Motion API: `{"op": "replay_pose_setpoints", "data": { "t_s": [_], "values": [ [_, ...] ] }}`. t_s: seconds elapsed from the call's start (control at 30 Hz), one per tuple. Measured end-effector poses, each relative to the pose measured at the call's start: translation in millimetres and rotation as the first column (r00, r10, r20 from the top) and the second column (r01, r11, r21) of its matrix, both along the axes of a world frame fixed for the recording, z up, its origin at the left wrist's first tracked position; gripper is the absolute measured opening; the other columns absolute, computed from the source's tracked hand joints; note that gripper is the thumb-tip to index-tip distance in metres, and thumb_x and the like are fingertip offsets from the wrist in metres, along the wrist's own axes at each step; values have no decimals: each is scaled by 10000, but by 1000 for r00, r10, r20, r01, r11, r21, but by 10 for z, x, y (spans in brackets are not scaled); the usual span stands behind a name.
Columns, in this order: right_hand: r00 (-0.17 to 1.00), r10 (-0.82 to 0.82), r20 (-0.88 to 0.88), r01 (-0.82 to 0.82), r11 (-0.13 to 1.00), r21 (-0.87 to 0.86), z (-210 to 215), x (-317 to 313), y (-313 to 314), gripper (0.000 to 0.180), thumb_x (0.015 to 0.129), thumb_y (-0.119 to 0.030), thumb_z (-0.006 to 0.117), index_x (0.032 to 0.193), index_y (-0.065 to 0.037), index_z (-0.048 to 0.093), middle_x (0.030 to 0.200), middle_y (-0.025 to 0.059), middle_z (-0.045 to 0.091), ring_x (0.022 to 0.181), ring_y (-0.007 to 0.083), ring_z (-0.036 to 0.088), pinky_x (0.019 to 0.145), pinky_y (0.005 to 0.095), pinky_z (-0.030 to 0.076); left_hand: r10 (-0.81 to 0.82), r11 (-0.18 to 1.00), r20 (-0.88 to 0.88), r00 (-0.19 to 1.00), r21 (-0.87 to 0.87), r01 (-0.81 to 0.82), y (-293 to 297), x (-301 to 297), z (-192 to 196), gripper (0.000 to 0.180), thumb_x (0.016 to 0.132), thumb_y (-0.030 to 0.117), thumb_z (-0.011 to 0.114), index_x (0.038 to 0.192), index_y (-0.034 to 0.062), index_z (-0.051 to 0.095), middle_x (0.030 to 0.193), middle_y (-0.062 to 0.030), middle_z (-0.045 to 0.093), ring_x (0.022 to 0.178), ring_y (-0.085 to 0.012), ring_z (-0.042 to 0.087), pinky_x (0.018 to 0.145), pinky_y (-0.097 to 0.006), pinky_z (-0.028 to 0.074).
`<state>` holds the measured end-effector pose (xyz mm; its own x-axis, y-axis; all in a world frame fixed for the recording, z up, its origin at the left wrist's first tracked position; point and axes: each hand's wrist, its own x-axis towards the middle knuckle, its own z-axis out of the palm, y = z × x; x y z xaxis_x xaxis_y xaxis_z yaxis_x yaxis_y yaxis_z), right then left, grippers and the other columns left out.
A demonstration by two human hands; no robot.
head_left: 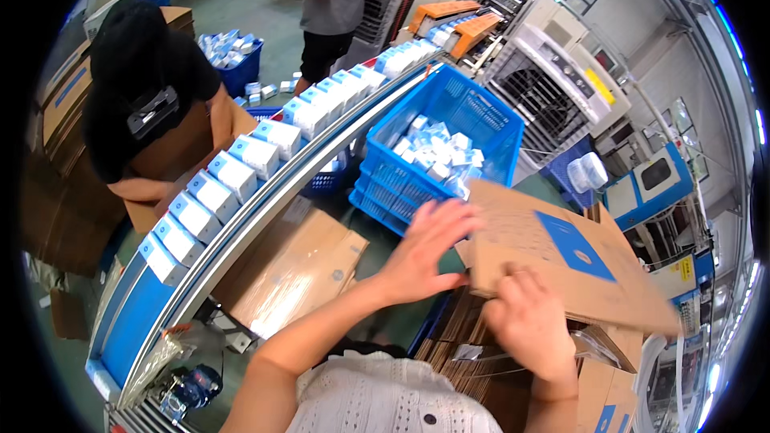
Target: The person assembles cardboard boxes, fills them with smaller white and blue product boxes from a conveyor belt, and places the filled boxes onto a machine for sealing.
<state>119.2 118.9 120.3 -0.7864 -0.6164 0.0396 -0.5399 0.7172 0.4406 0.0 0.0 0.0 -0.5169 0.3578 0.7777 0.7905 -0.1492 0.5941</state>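
Gripping a flat brown cardboard sheet with a blue panel [561, 252], the right hand [529, 325] clamps its near edge. The left hand [421, 252], fingers spread open, presses its left edge (just beside a blue plastic crate of small white boxes [473, 112]).

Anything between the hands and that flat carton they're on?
Nothing visible. The left hand lies open on the left edge of the flat carton, and the right hand grips its near edge. The blue crate sits behind it, clear of both hands.
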Motion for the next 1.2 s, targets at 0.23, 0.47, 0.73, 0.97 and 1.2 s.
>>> {"op": "replay_pose_setpoints", "data": {
  "t_s": [0.23, 0.47, 0.73, 0.97, 1.2],
  "values": [
    [975, 179, -129, -198, 968, -157, 139, -1640, 314, 230, 573, -81, 642, 632, -48, 421, 668, 96, 413, 693, 270, 476, 630, 362, 400, 165, 792, 809, 564, 232, -565, -514, -446, -460, 269, 674, 115, 712, 881, -7, 593, 847, -65, 619, 780, -131, 575, 695, -278, 471],
    [885, 407, 228, -332, 893, -304, -1093, -3187, 662, 202, 608, -74, 636, 714, -26, 471, 749, 121, 497, 722, 307, 514, 644, 394, 418, 470, 426, 816, 338, 126, -896, -1645, 77, -1292, 557, 698, 28, 634, 1205, -13, 407, 1203, -120, 457, 1147, -210, 401, 973, -354, 290],
    [496, 652, 574, -485, 756, -440, -1578, -3897, 451, 396, 845, -363, 492, 748, 21, 483, 782, 184, 517, 733, 377, 519, 657, 425, 429, 989, -101, -146, -1, -680, -726, -318, -724, -949, 626, 616, -105, 479, 1192, 141, 480, 1307, -116, 352, 1238, -368, 259, 1002, -504, 226],
    [432, 663, 612, -556, 730, -398, -1737, -4736, 493, 222, 815, -211, 508, 814, 5, 458, 768, 223, 571, 747, 385, 551, 640, 441, 439, 987, -163, -117, -112, -711, -684, 212, -614, -982, 293, 565, -102, 518, 743, 109, 619, 822, -39, 555, 910, -272, 480, 872, -440, 318],
    [528, 544, 652, 305, 595, -744, -1733, -5104, 988, 152, 786, -144, 536, 803, 6, 531, 705, 165, 581, 630, 336, 568, 597, 403, 448, 663, 487, 288, 691, -867, -106, 313, -905, -107, 71, 593, 19, 542, 583, 89, 530, 611, -27, 454, 744, -216, 494, 973, -629, 202]
  ]
}}
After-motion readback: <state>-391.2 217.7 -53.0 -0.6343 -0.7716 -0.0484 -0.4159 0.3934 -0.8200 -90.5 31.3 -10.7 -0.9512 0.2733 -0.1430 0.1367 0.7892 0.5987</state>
